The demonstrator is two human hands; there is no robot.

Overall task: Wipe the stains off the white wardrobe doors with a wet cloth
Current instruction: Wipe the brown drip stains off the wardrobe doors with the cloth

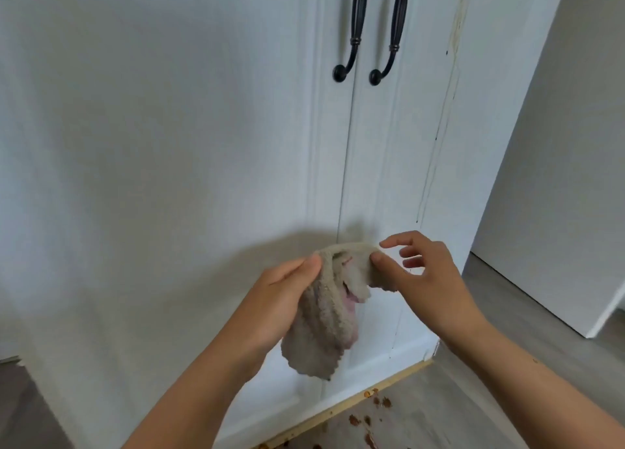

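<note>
Beige terry cloth hangs between both hands near the white wardrobe doors: left hand pinches one corner, right hand pinches the other, remaining fingers spread. Two black handles hang above; brown drip stains run down right; reddish-brown splatter dots the floor.

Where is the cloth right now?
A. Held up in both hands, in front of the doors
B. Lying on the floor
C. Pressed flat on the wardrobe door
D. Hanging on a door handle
A: the left hand and right hand pinch the cloth's top edge, and it dangles in front of the wardrobe doors.
</note>
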